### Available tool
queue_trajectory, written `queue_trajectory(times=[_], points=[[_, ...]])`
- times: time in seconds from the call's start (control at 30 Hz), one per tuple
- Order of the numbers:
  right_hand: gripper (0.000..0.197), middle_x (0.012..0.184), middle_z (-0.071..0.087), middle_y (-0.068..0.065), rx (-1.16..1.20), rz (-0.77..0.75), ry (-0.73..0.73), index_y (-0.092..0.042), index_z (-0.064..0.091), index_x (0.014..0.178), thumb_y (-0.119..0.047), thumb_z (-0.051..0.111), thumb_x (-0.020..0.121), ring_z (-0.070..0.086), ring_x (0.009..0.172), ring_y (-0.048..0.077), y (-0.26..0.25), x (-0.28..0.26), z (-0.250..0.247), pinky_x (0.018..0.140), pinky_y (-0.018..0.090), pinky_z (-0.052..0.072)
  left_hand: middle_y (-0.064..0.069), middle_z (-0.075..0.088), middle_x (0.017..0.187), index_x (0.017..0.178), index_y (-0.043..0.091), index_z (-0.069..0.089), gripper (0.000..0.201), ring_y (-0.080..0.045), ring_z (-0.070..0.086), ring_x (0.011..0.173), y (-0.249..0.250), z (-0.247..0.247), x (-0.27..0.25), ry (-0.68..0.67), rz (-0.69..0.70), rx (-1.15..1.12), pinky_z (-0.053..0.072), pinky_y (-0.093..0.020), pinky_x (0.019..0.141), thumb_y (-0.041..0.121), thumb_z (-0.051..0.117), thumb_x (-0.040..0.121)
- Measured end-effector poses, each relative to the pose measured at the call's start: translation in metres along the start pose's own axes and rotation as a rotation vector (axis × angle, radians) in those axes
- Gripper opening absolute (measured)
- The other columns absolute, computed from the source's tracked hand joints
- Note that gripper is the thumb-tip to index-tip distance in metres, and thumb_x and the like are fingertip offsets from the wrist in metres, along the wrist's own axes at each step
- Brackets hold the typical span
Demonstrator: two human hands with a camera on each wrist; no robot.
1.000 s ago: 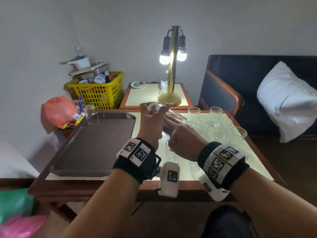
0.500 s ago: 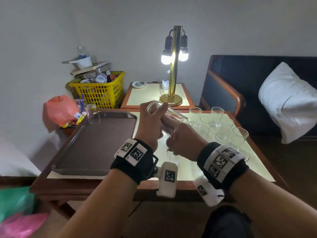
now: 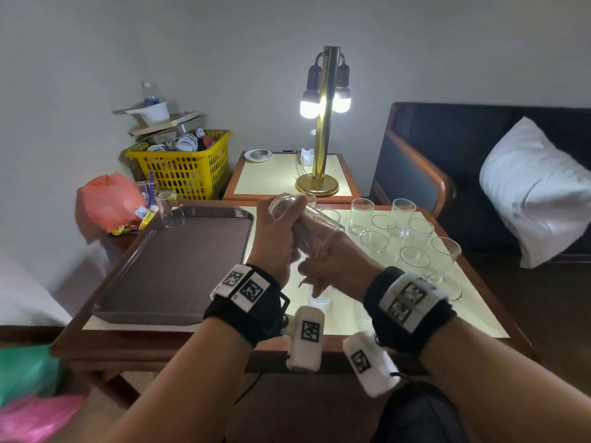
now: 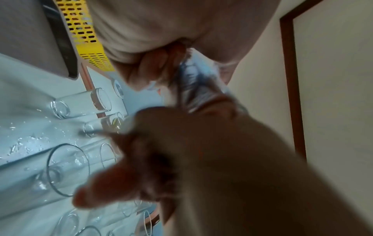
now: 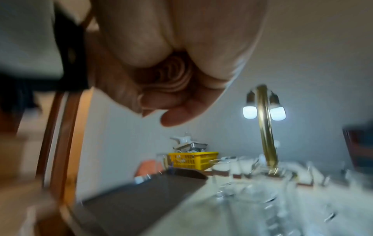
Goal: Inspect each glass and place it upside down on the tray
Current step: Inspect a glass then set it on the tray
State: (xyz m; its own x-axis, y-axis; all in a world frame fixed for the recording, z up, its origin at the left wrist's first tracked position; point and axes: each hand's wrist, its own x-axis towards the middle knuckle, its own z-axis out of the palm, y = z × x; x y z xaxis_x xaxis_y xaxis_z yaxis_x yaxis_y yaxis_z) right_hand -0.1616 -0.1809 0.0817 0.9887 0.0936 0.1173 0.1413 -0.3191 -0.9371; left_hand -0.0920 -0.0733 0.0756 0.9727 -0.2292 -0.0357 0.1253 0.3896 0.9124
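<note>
I see the held glass point(image 3: 303, 215) lifted above the counter point(image 3: 473, 302), between the tray point(image 3: 179, 266) and the cluster of upright glasses point(image 3: 396, 238); its long axis lies tilted, one end raised toward the far left, the other dipping toward the right; the head view does not let me settle which end is the mouth. My left hand point(image 3: 276, 238) wraps the upper end, fingers curled round the wall; my right hand point(image 3: 332, 260) closes its grip on the lower end, fingers curled under. One glass point(image 3: 169, 208) stands at the tray's far left corner; it looks mouth down, though the glare makes me unsure. The left wrist view shows what the head view hides: fingers point(image 4: 153, 67) pressed on the glass wall point(image 4: 199, 86), plus water drops on the counter point(image 4: 24, 143) round the standing glasses point(image 4: 80, 105); the right wrist view, badly blurred, gives only curled fingers point(image 5: 161, 89), the lit lamp point(image 5: 264, 121) and the yellow basket point(image 5: 191, 159) beyond the tray point(image 5: 141, 196).
</note>
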Motion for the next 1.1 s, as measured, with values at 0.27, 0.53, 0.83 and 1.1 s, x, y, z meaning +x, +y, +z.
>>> queue_trajectory(times=[0.27, 0.53, 0.83, 1.1], points=[[0.060, 0.140, 0.061, -0.010, -0.684, -0.131, 0.054, -0.025, 0.057, 0.142, 0.004, 0.047, 0.091, 0.072, 0.105, 0.015, 0.004, 0.008, -0.009, 0.084, 0.034, 0.062, -0.005, 0.048, 0.077, 0.147, 0.034, 0.024, 0.069, -0.008, 0.043, 0.048, 0.009, -0.003, 0.010, 0.010, -0.059, 0.224, 0.034, -0.024, 0.042, 0.047, 0.068, 0.096], [0.063, 0.100, 0.062, 0.040, 0.226, 0.061, -0.010, -0.016, 0.056, 0.140, 0.017, 0.060, 0.086, 0.056, 0.049, 0.020, -0.002, 0.011, -0.009, 0.049, 0.035, 0.057, -0.014, 0.058, 0.106, 0.118, 0.023, 0.044, 0.040, -0.031, 0.065, 0.088, 0.008, 0.007, 0.006, -0.028, 0.045, 0.024, 0.056, -0.046, 0.075, 0.028, 0.075, 0.092], [0.066, 0.153, 0.049, -0.002, -0.635, -0.125, 0.031, -0.023, 0.048, 0.150, 0.006, 0.048, 0.090, 0.072, 0.103, 0.025, 0.004, 0.016, -0.002, 0.088, 0.034, 0.059, -0.017, 0.058, 0.101, 0.126, 0.025, 0.036, 0.050, -0.016, 0.055, 0.065, 0.010, 0.000, 0.017, 0.051, -0.068, 0.179, 0.040, -0.025, 0.045, 0.039, 0.073, 0.094], [0.050, 0.088, 0.072, 0.012, 0.042, 0.105, 0.002, -0.013, 0.063, 0.128, 0.016, 0.054, 0.087, 0.067, 0.059, 0.018, -0.003, 0.021, -0.004, 0.061, 0.037, 0.062, -0.010, 0.061, 0.097, 0.132, 0.022, 0.044, 0.044, -0.019, 0.061, 0.065, 0.008, -0.013, 0.020, -0.031, -0.011, 0.109, 0.049, -0.031, 0.053, 0.038, 0.068, 0.098]])
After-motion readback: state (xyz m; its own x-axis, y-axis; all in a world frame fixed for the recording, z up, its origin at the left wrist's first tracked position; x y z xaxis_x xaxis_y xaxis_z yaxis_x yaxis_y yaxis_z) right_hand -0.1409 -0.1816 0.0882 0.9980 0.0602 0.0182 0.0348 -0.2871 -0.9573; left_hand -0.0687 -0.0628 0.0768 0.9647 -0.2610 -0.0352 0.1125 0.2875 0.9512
